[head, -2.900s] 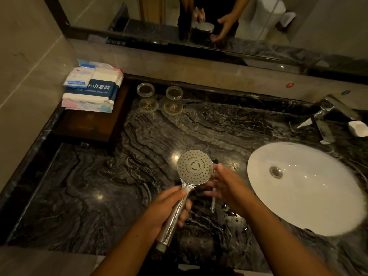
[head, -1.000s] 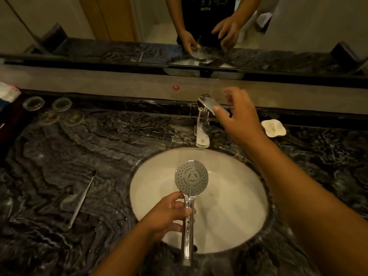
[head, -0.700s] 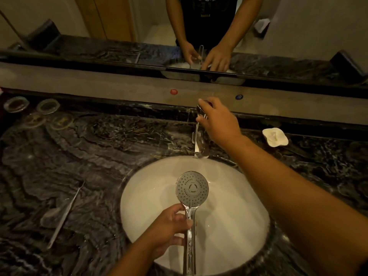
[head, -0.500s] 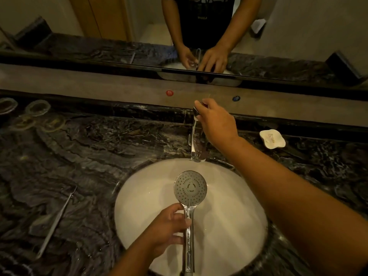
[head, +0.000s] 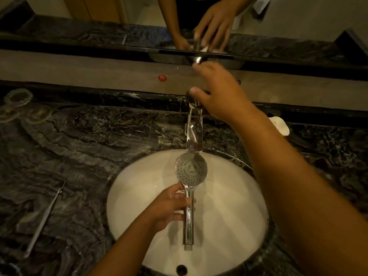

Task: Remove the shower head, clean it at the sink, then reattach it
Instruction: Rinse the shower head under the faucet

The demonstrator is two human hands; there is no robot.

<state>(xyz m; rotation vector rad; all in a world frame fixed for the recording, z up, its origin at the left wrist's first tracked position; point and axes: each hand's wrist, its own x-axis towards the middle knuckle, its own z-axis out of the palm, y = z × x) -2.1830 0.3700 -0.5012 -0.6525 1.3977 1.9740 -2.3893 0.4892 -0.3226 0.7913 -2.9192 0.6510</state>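
Black white-veined marble counter (head: 99, 148), white sink (head: 229, 196), chrome shower head (head: 191, 169).

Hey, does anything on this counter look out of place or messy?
A thin metal tool lies loose on the wet black marble counter, left of the sink. Nothing looks damaged.

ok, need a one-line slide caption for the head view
Left hand holds the shower head under the faucet over the sink while the right hand works the lever.
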